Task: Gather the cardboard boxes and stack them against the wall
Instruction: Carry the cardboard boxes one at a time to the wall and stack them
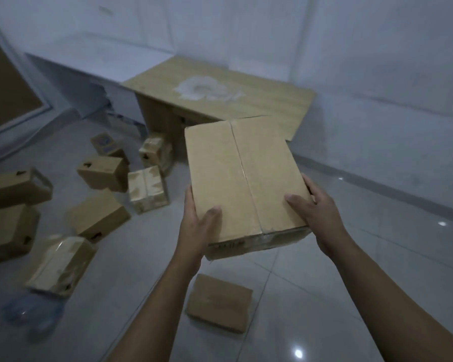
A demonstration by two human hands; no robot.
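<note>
I hold a large taped cardboard box [236, 173] in the air in front of me, above the tiled floor. My left hand [196, 226] grips its near left corner, thumb on top. My right hand [317, 212] grips its near right side, thumb on the lid. A small flat box [219, 301] lies on the floor just below my arms. Several more cardboard boxes are scattered over the floor at the left, among them a taped box [147, 188], a plain box [100, 215] and a glossy taped box [60, 265]. The white wall [377, 74] runs along the right.
A low wooden desk [259, 97] stands in the corner ahead, against the wall. A white table [89, 61] stands at the back left. A clear plastic bottle [32, 309] lies on the floor at the lower left. Bare tiles run along the right wall.
</note>
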